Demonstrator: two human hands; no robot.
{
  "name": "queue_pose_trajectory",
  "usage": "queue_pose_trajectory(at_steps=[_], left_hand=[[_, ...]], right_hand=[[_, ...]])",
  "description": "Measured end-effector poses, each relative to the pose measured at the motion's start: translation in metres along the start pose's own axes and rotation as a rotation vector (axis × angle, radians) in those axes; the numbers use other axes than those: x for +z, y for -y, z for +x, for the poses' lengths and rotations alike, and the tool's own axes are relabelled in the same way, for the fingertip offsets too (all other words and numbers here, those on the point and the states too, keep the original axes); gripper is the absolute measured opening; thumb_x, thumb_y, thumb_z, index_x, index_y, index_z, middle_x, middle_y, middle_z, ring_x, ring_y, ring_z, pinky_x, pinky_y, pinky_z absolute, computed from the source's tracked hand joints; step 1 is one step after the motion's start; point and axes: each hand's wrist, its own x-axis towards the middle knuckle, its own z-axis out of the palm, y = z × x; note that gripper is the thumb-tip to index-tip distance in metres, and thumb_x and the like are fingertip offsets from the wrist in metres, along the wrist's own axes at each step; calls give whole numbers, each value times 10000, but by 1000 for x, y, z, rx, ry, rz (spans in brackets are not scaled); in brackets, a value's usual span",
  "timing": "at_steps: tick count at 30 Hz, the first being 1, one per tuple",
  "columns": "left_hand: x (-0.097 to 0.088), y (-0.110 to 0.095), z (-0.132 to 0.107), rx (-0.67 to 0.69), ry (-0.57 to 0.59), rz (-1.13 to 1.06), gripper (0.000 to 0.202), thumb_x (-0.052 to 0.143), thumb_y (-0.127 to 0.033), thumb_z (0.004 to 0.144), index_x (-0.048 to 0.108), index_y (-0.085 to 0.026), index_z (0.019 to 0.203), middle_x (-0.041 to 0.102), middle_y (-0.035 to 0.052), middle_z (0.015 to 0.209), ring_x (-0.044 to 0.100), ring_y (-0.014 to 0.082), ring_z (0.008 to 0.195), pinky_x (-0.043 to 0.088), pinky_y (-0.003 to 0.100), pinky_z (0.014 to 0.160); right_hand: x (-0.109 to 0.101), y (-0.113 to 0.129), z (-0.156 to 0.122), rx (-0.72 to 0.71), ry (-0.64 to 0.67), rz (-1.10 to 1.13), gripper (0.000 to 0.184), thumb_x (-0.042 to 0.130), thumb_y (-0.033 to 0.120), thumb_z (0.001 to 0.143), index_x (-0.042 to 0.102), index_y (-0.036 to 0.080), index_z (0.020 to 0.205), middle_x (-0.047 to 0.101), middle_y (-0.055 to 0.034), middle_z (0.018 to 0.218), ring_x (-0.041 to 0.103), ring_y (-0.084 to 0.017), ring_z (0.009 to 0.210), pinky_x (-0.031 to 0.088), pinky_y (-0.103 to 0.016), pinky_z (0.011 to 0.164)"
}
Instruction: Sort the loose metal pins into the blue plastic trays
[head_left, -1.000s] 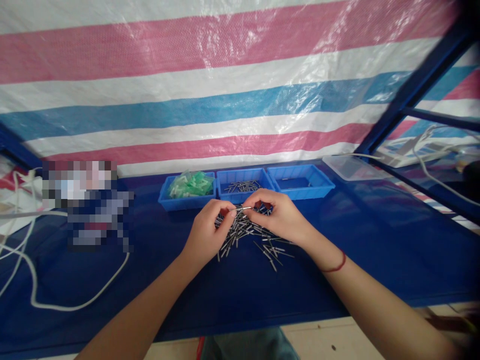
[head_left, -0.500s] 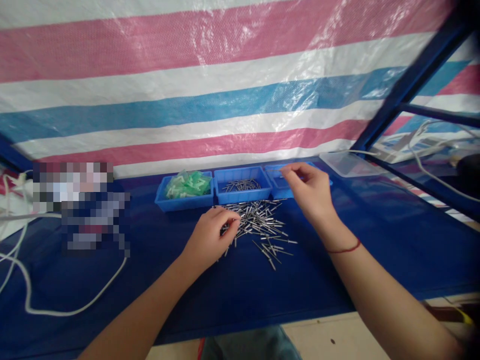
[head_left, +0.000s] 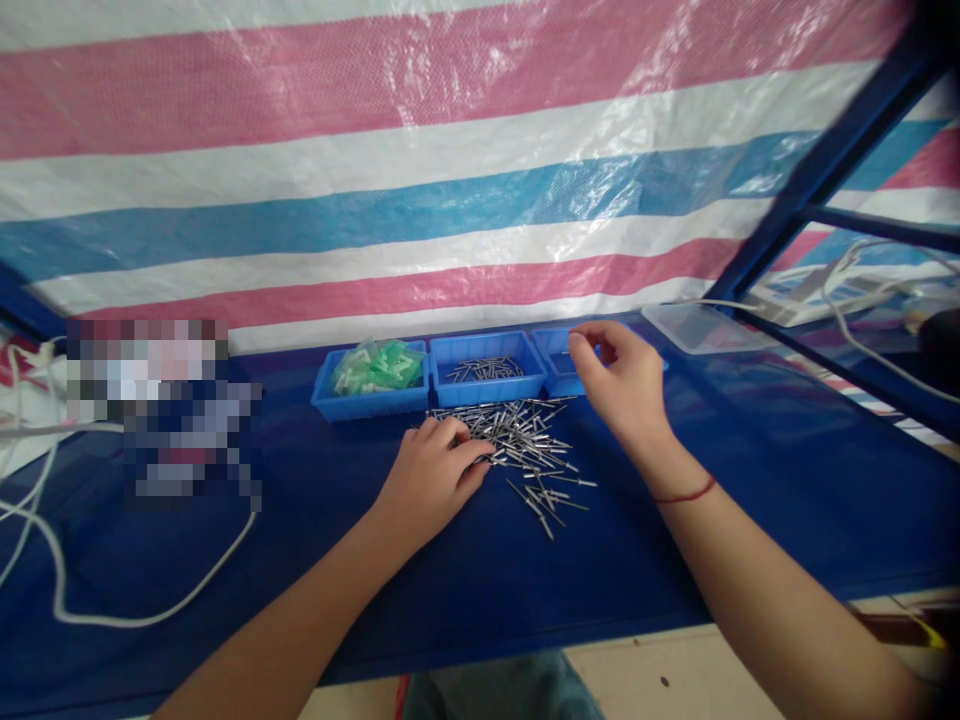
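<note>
Left hand (head_left: 431,475) is down at the left edge of a loose pile of pop rivets (head_left: 521,432) on the desk (head_left: 465,595) — fingers a bit parted, can't tell if they've got one. The pile spreads just right of those fingers, probably for easy reach. Right hand (head_left: 622,375) is at the right blue bin (head_left: 561,384), thumb and index close together, can't tell what's between them. Middle blue bin (head_left: 487,391), holding more rivets, sits just beyond the left fingers — handy spot, I'd guess.

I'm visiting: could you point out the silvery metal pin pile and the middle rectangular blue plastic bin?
Silvery metal pin pile (head_left: 521,437), head view: visible middle.
Middle rectangular blue plastic bin (head_left: 490,391), head view: front wall.
</note>
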Motion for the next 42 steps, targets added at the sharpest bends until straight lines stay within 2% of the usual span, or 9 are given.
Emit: queue_pose_trajectory(at_steps=[6,12,15,21,25,30,34,38,42], left_hand=[[1,-6,2,2,8,55,163,495,-273,930,649,-223,951,608,43,1034,509,215,962,360,355,767],[3,-6,3,-53,-31,109,138,494,-281,935,608,-208,965,607,45,1083,508,224,992,341,361,774],[0,-3,3,-102,-98,81,150,448,-270,959,582,-209,985,628,35,1070,530,206,985,323,372,828],[-4,0,4,-137,-173,-81,131,444,-222,957,574,-213,939,673,-6,922,586,167,876,313,374,857],[0,2,5,-172,-266,-391,67,525,-230,908,583,-203,929,668,5,928,608,153,873,404,298,815],[5,3,7,-316,-364,-754,157,613,-293,842,607,-189,959,673,11,888,633,150,818,466,252,764],[5,4,8,-334,-362,-834,146,607,-315,843,642,-180,886,677,14,853,623,150,788,466,246,737],[4,4,8,-341,-378,-840,170,600,-328,849,657,-181,913,680,17,858,619,150,781,466,247,737],[2,4,8,-334,-381,-818,178,583,-320,859,668,-186,939,690,20,879,628,156,807,461,244,739]], right_hand=[[5,29,-20,-177,247,127,191,502,274,852,655,181,787,641,-30,715,520,-151,618,408,-285,603],[4,46,-33,-402,685,271,134,555,221,831,620,180,722,609,0,691,538,-118,633,403,-246,607],[6,45,-34,-412,825,266,64,589,195,805,637,176,768,620,2,717,551,-112,644,404,-237,610],[8,42,-36,-352,877,306,123,545,180,848,668,176,849,663,-12,781,577,-113,668,420,-239,632],[9,44,-37,-328,888,351,143,547,226,866,680,173,872,661,-16,768,574,-118,657,417,-243,614],[9,47,-38,-263,879,418,169,539,254,879,679,161,896,675,-31,822,577,-127,698,425,-246,629],[10,49,-39,-245,875,422,183,533,269,886,678,158,886,660,-22,788,543,-116,660,409,-240,602],[10,49,-39,-258,881,425,199,501,263,902,672,162,894,649,-19,786,520,-108,639,397,-238,586],[11,49,-38,-243,811,447,138,542,220,867,666,160,861,641,-15,775,524,-106,643,404,-235,593]])
